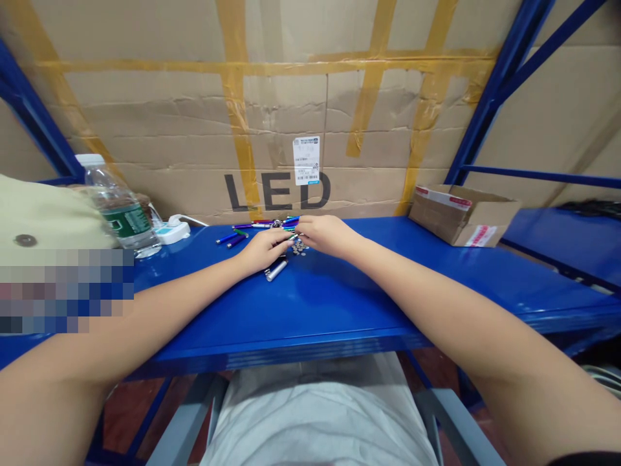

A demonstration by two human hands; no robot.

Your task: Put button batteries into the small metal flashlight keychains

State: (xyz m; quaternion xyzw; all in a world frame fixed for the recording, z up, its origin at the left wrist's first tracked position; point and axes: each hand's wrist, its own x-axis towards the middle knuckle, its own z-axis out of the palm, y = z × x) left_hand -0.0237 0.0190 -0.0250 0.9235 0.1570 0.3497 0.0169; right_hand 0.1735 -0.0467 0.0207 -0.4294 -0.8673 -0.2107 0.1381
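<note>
Beside the small heap of dark button-like parts (298,247) on the blue steel shelf (310,304), the left hand (264,250) and right hand (327,234) meet, their fingers curled close over something too hidden to make out. A slipped grip could scatter that loose heap, or send the silver tube (276,270) just beside it rolling, and a careless wrist could nudge the coloured tubes (230,237) farther left of it.

A blue metal shelf (339,304) spans the view. At twelve o'clock stands a large cardboard carton (272,110), crossed with yellow tape (233,97), printed "LED" and bearing a white label (306,160). At nine o'clock, a clear plastic water bottle (119,207) stands just beside a white power strip (169,233). At three o'clock sits a small cardboard box (460,217).
</note>
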